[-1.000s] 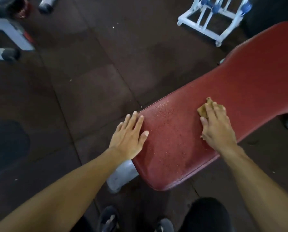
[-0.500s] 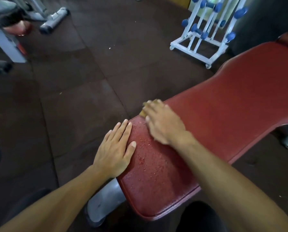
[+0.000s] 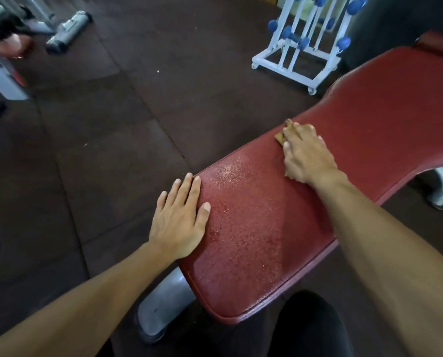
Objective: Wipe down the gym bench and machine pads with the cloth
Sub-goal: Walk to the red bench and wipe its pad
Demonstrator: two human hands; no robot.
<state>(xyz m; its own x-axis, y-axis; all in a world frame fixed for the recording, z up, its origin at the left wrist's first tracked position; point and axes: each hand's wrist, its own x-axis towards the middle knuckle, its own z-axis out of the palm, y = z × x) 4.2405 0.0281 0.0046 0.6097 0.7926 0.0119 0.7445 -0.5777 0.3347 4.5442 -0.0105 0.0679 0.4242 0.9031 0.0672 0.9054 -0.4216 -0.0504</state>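
A long red padded gym bench (image 3: 357,130) runs from the bottom centre up to the right. Its near end is speckled with wet droplets. My right hand (image 3: 305,155) lies flat on a small tan cloth (image 3: 282,134), pressing it onto the pad near the bench's far edge; only a corner of the cloth shows past my fingers. My left hand (image 3: 181,215) rests flat with straight fingers on the left edge of the bench's near end.
Dark rubber floor tiles lie to the left. A white wheeled rack with blue dumbbells (image 3: 305,42) stands beyond the bench. Grey bench legs (image 3: 163,305) show below the pad, and other machine parts (image 3: 68,29) sit at the top left.
My right hand slid the cloth left across the pad to near my left hand, then back right and farther up the bench. My left hand stayed on the edge.
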